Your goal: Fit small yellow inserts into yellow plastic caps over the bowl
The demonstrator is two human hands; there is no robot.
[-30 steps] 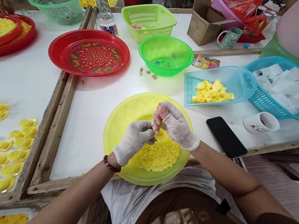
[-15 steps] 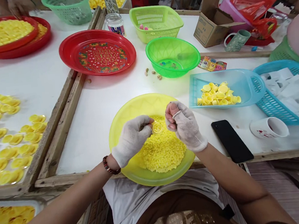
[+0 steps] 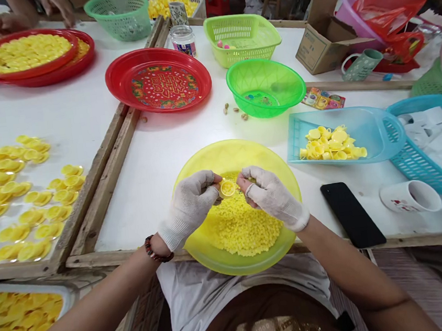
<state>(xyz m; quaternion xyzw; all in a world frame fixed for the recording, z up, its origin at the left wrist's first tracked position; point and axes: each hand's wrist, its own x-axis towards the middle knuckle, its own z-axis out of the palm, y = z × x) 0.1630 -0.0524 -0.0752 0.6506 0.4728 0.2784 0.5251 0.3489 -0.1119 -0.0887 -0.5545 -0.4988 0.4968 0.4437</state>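
Observation:
My left hand [image 3: 193, 202], in a white glove with bare fingertips, pinches a small round yellow plastic piece [image 3: 227, 188] with a raised rim. My right hand [image 3: 269, 194], gloved the same way, is closed in a pinch just right of that piece; what its fingertips hold is too small to make out. Both hands are over a yellow bowl [image 3: 192, 160], which holds a heap of tiny yellow plastic bits [image 3: 247, 226]. To the right, a light blue scoop-shaped tray [image 3: 375, 133] carries a pile of yellow cup-like pieces [image 3: 333, 143].
A black phone [image 3: 352, 215] and a white mug [image 3: 409, 196] lie right of the bowl. Beyond stand a green bowl [image 3: 265, 84] and a red tray [image 3: 118, 87]. Wooden strips [image 3: 100, 183] edge the table; yellow discs [image 3: 32, 217] lie left. Another person's hands [image 3: 56, 6] are at the far left.
My right hand has moved left, bringing its fingertips up to the round piece in my left hand. The camera view has shifted slightly left. The other person's hands have moved off the yellow discs.

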